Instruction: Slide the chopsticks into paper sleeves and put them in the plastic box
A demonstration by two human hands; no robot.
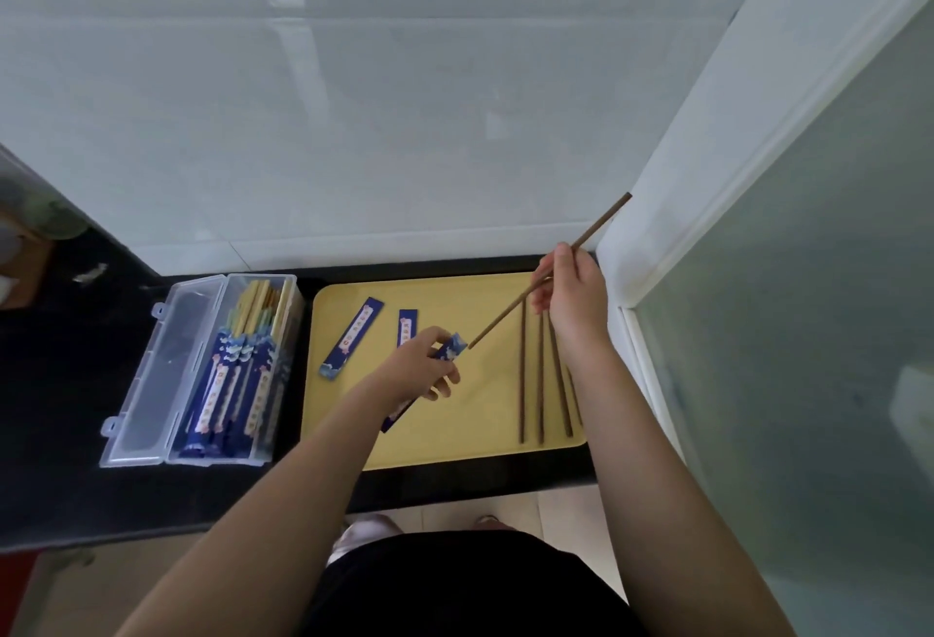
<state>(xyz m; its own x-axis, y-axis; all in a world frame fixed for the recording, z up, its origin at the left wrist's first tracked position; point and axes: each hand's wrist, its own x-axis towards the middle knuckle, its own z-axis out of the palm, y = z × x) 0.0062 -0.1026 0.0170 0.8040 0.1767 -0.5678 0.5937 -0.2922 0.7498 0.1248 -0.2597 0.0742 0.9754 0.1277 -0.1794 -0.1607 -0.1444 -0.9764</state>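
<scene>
Pinching a thin dark-brown wooden chopstick (pixel 548 272) near its middle, the fingers (pixel 543 277) of the right hand (pixel 573 293) are curled round the stick, which slants from upper right down to lower left above the tray. Its lower tip hangs just beside the open mouth of a dark-blue patterned paper sleeve (pixel 450 348), apart from it by a small gap. That sleeve is gripped by the left hand (pixel 419 368), fingers (pixel 439 386) curled under and thumb on top, its far end poking out below the wrist.

Under both hands lies a flat yellow rectangular tray (pixel 455 439) on the black tabletop (pixel 76 409). Two more blue paper sleeves (pixel 352 337) lie loose on the tray's left part (one partly hidden behind the left hand). Several bare brown chopsticks (pixel 541 384) lie nearly parallel on the tray's right part, below the right wrist.

Left of the tray, well apart from the hands, stands a clear plastic box (pixel 151 384) with its lid folded open to the left. Inside it lie sleeved chopsticks (pixel 232 384), blue paper toward the person and pale wooden ends away.
</scene>
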